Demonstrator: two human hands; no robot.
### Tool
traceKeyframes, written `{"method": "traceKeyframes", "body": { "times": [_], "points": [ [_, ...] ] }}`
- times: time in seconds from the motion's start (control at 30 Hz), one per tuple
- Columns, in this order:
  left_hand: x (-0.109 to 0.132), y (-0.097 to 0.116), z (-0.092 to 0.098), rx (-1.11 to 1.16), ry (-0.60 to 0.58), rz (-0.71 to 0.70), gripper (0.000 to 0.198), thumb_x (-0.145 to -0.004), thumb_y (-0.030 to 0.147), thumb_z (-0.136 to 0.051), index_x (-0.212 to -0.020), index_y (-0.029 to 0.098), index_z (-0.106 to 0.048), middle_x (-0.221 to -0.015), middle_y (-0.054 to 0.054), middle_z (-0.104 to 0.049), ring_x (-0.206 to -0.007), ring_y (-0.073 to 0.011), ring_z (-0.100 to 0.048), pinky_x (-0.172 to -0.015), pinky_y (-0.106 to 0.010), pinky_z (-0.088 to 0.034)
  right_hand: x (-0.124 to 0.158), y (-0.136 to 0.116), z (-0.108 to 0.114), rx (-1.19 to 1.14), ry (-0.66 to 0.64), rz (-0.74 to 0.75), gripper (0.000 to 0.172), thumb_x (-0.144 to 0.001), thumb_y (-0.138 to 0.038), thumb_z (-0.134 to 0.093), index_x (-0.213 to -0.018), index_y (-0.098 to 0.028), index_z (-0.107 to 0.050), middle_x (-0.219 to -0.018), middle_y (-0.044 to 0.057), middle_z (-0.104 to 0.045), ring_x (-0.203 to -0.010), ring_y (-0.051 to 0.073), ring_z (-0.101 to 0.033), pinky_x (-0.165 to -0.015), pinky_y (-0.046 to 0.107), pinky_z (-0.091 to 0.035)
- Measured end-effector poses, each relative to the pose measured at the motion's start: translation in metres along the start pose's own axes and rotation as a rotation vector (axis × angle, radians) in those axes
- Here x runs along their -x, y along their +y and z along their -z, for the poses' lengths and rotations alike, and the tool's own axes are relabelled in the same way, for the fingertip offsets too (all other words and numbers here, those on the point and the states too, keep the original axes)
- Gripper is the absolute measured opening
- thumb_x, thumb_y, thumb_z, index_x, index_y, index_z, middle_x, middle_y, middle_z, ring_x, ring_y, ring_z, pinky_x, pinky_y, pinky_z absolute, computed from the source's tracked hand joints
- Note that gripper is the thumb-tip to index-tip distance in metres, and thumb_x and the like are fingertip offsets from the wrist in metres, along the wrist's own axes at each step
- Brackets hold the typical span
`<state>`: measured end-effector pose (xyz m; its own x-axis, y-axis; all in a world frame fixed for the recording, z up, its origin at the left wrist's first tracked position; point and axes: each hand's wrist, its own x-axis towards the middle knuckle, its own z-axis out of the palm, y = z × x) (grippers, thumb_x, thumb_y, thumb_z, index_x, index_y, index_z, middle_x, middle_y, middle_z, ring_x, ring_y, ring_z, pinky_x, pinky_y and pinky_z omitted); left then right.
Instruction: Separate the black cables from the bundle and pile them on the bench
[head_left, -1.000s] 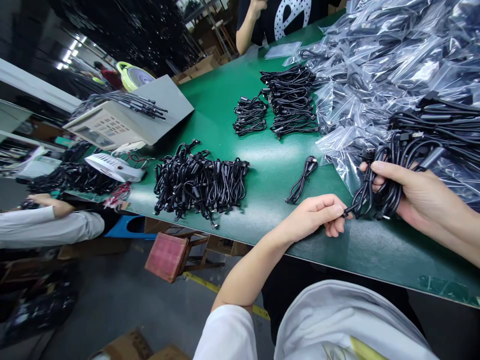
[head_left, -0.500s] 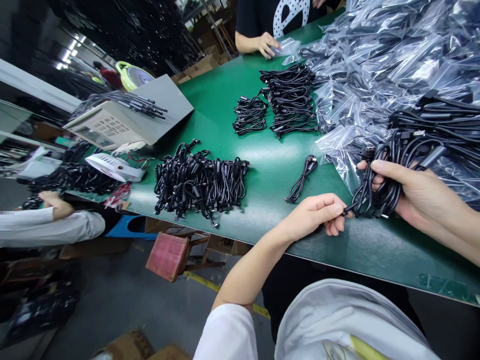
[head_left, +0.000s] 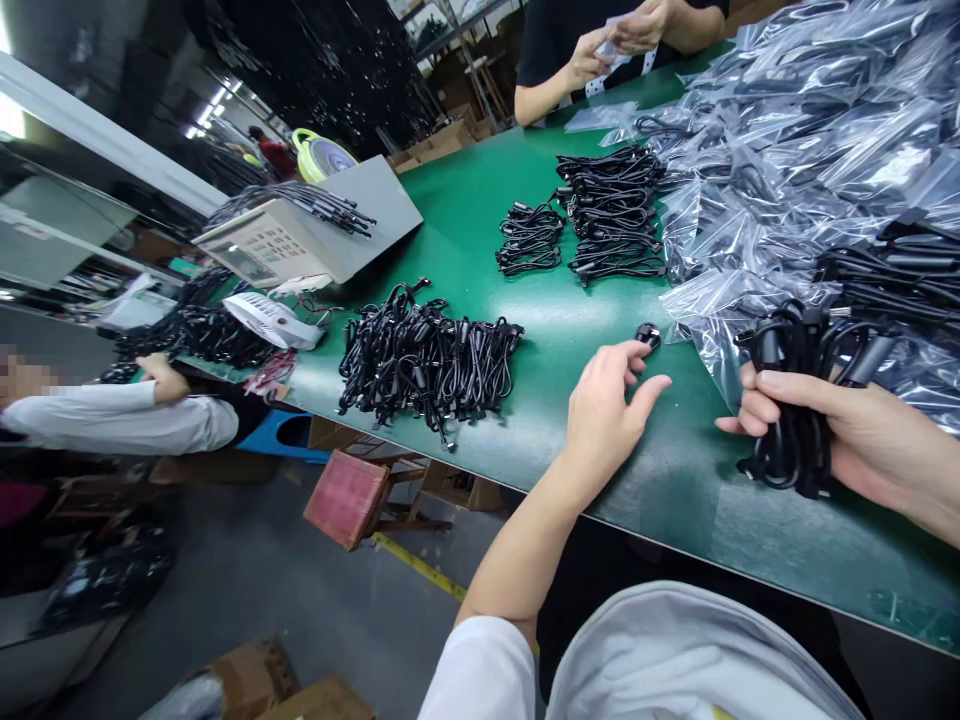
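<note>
My right hand is closed around a bunch of coiled black cables above the table's front part. My left hand is open, thumb apart from the fingers, and reaches over a single coiled cable. Only the far end of that cable shows; my hand hides the rest, and I cannot tell whether the fingers touch it. A large heap of coiled cables lies to the left. Farther back are a small stack and a taller stack of bundled cables.
Clear plastic bags with cables cover the right of the green table; loose black cables lie on them. A co-worker's hands hold a bag across the table. A grey box-shaped machine and white fan stand left.
My left hand has let go of the cable end by the right-hand bunch and moved left over the single cable. The co-worker's hands have lifted a bag. The view has shifted slightly.
</note>
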<state>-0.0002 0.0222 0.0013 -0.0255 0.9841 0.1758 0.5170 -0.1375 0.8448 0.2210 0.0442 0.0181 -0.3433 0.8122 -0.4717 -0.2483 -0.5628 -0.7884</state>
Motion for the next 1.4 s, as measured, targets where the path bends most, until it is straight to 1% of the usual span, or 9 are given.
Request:
{"method": "traceKeyframes", "body": {
  "times": [0.13,0.27,0.4,0.57,0.77,0.9,1.0,1.1,1.4],
  "points": [
    [-0.010,-0.013,0.001,-0.268,0.006,0.037,0.052,-0.088,0.032,-0.074,-0.135,0.016,-0.059,-0.114,-0.012,-0.065,-0.112,-0.0296,-0.057,-0.107,-0.047,-0.043,0.001,0.000,-0.005,0.059,-0.035,-0.007,0.029,-0.069,-0.041,-0.095,-0.071,-0.020,-0.075,-0.056,-0.005,-0.055,-0.057,0.012,-0.055,-0.083,0.031,-0.063],
    [-0.006,-0.009,0.004,0.193,-0.103,0.143,0.036,-0.097,0.032,-0.058,-0.131,0.020,-0.060,-0.109,-0.007,-0.063,-0.103,-0.0215,-0.058,-0.103,-0.038,-0.045,0.002,0.003,-0.007,0.088,0.018,0.011,0.035,-0.062,-0.041,-0.098,-0.087,-0.024,-0.081,-0.077,0.000,-0.072,-0.078,0.019,-0.070,-0.087,0.033,-0.063],
    [0.002,0.004,-0.004,0.728,-0.197,0.215,0.042,-0.083,0.041,-0.080,-0.113,0.020,-0.057,-0.106,-0.004,-0.061,-0.101,-0.0171,-0.058,-0.097,-0.031,-0.047,0.004,0.012,-0.008,0.082,-0.039,-0.018,0.043,-0.060,-0.044,-0.098,-0.098,-0.026,-0.085,-0.107,0.007,-0.081,-0.110,0.030,-0.072,-0.104,0.043,-0.057],
    [0.006,0.013,-0.013,0.858,-0.376,0.258,0.046,-0.075,0.040,-0.089,-0.092,0.019,-0.052,-0.103,-0.002,-0.057,-0.092,-0.0126,-0.057,-0.091,-0.030,-0.045,0.002,0.027,-0.009,0.217,0.052,0.113,0.051,-0.052,-0.039,-0.098,-0.100,-0.032,-0.083,-0.107,0.002,-0.082,-0.109,0.034,-0.070,-0.101,0.048,-0.054],
    [0.003,0.012,-0.012,0.882,-0.432,0.287,0.052,-0.066,0.041,-0.095,-0.078,0.018,-0.050,-0.094,0.000,-0.055,-0.085,-0.0116,-0.054,-0.085,-0.029,-0.045,0.004,0.027,-0.018,0.459,0.105,0.192,0.043,-0.052,-0.049,-0.093,-0.090,-0.032,-0.081,-0.100,0.001,-0.081,-0.105,0.040,-0.069,-0.096,0.054,-0.053],
    [0.002,0.012,-0.011,0.908,-0.333,0.314,0.055,-0.065,0.044,-0.096,-0.092,0.020,-0.054,-0.091,0.001,-0.057,-0.082,-0.0111,-0.054,-0.081,-0.027,-0.046,0.010,0.024,-0.022,0.544,0.127,0.167,0.050,-0.054,-0.048,-0.090,-0.100,-0.033,-0.080,-0.105,0.002,-0.081,-0.108,0.040,-0.070,-0.097,0.053,-0.053],
    [0.004,0.012,-0.006,0.813,-0.205,0.252,0.056,-0.066,0.047,-0.094,-0.099,0.021,-0.057,-0.090,0.001,-0.059,-0.084,-0.0127,-0.055,-0.081,-0.027,-0.046,0.015,0.025,-0.020,0.693,0.082,0.065,0.040,-0.055,-0.051,-0.086,-0.088,-0.030,-0.080,-0.093,0.003,-0.080,-0.093,0.039,-0.071,-0.079,0.049,-0.057],
    [0.006,0.013,-0.002,0.699,-0.199,0.182,0.046,-0.072,0.049,-0.090,-0.093,0.019,-0.061,-0.092,-0.001,-0.059,-0.083,-0.0129,-0.053,-0.081,-0.028,-0.047,0.018,0.027,-0.016,0.750,0.052,0.039,0.038,-0.057,-0.057,-0.083,-0.082,-0.029,-0.078,-0.084,0.003,-0.077,-0.083,0.037,-0.069,-0.068,0.046,-0.056],
    [0.008,0.014,-0.002,0.524,-0.151,0.016,0.032,-0.085,0.046,-0.079,-0.095,0.019,-0.064,-0.099,-0.003,-0.059,-0.088,-0.0147,-0.055,-0.085,-0.028,-0.048,0.012,0.033,-0.008,0.738,0.003,0.069,0.040,-0.063,-0.058,-0.081,-0.089,-0.028,-0.076,-0.092,0.003,-0.077,-0.094,0.037,-0.068,-0.076,0.046,-0.055]
  ]
}}
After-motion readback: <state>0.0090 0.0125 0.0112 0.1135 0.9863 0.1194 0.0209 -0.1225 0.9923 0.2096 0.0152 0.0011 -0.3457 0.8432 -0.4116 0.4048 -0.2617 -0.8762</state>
